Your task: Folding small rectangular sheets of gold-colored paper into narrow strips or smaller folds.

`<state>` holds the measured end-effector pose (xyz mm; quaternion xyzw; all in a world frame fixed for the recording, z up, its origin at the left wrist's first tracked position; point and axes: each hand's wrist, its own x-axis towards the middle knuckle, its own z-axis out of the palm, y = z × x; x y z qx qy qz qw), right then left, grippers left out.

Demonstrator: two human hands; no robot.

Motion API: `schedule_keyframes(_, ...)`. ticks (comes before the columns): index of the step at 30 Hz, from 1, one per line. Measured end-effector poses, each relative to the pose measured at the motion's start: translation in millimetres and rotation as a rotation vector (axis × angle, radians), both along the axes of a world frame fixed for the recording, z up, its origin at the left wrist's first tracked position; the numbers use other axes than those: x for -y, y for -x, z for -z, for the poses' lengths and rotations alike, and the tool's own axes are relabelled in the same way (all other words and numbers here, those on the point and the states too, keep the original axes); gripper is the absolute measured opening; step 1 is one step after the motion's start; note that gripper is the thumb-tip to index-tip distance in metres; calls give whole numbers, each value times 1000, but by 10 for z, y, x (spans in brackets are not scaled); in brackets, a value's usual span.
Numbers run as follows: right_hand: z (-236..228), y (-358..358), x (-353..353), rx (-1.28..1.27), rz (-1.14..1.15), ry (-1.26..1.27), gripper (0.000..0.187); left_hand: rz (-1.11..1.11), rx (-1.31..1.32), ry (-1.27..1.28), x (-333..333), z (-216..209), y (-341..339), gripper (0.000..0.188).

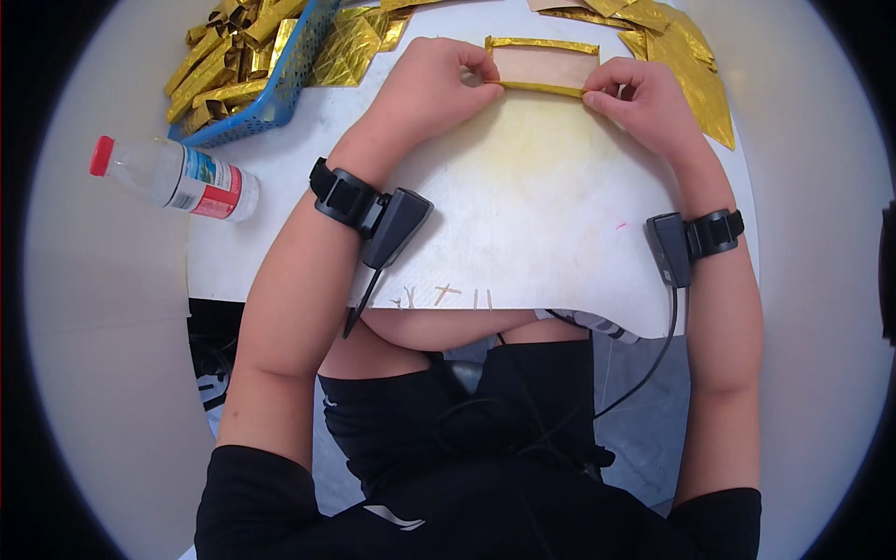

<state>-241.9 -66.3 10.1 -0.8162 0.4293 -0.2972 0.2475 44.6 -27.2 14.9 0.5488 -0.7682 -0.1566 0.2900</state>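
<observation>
A gold foil paper sheet (548, 67) with its pale inner side up lies on the white table's far part. Its near and far long edges are rolled or folded into narrow gold strips. The near left corner is pinched by my left hand (437, 86), its thumb and fingers closed on the paper. At the near right corner my right hand (646, 101) pinches the same sheet between thumb and fingertips. Each hand meets the near gold edge, and the paper stretches between them.
At the far left a blue basket (282, 101) holds several folded gold paper pieces (245, 47). Flat gold sheets (347, 51) lie beside it; more gold sheets (686, 79) are at the far right. A red-capped plastic bottle (207, 183) lies left. The white table (523, 224) has a curved near edge.
</observation>
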Motion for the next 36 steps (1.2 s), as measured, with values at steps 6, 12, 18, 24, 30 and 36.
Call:
schedule_keyframes(6, -10, -13, -23, 27, -45, 5, 11, 36, 61, -48, -36, -26, -32, 16)
schedule_keyframes(12, 5, 36, 13, 22, -42, -14, 10, 80, 78, 12, -25, -32, -41, 17)
schedule_keyframes(18, 24, 41, 33, 13, -6, -34, 14, 64, 79, 72, -11, -22, -48, 19)
schedule_keyframes(24, -7, -39, 1, -23, 111, -52, 20, -11, -55, 128, 73, 157, 50, 19)
schedule_keyframes(30, 34, -70, 35, -53, 170, -9, 21, -71, -40, 106, 89, 187, 103, 16)
schedule_keyframes(36, 74, -75, 58, -42, 182, -23, 20, -102, -4, 74, 45, 144, 136, 15)
